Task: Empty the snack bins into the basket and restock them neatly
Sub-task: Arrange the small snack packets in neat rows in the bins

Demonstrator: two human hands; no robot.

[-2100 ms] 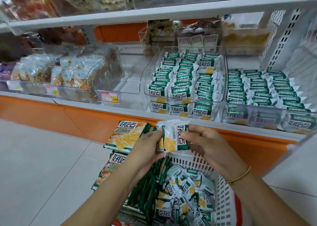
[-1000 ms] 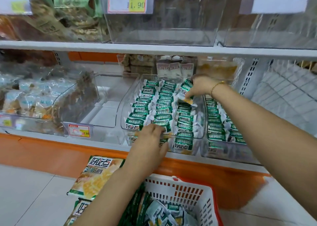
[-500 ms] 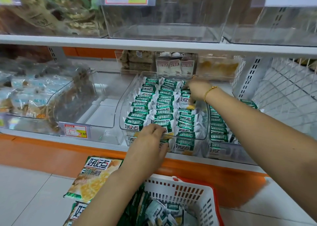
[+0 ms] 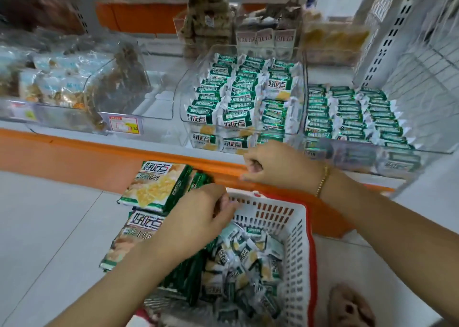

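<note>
Filling the middle clear bin (image 4: 185,95) on the lower shelf (image 4: 159,143) were green-and-white snack packets (image 4: 236,118), standing in three neat rows from front to back. One packet (image 4: 279,88) in the right-hand row sat higher and face-up, showing its yellow biscuit picture. Just beside it on the right, a second clear bin (image 4: 330,150) held three more rows of the same packets. On its left stood another clear bin (image 4: 154,103) with a red and yellow price tag (image 4: 125,125) on its front.

Below the shelf, on the pale tiled floor (image 4: 49,227), sat a white lattice basket (image 4: 296,247) with a red rim. Inside it lay a loose heap of small packets (image 4: 238,259) in the same green and white.

The person's left hand (image 4: 196,217) hung over the basket's far left corner, fingers bent down toward the rim. That part was blurred, so I could not tell whether it grasped anything. The right hand (image 4: 278,167) was higher, in front of the orange shelf edge (image 4: 99,148) and just under the middle bin. Its fingers were clenched loosely inward, with nothing visible in them. A thin gold bracelet (image 4: 323,180) circled that wrist.

Just beside the basket on the left were two large bags (image 4: 156,187) of the same brand, one nearer the shelf and one (image 4: 131,237) nearer the person. Further left along the shelf, more clear bins (image 4: 62,88) held blurred, pale-wrapped snacks.
</note>
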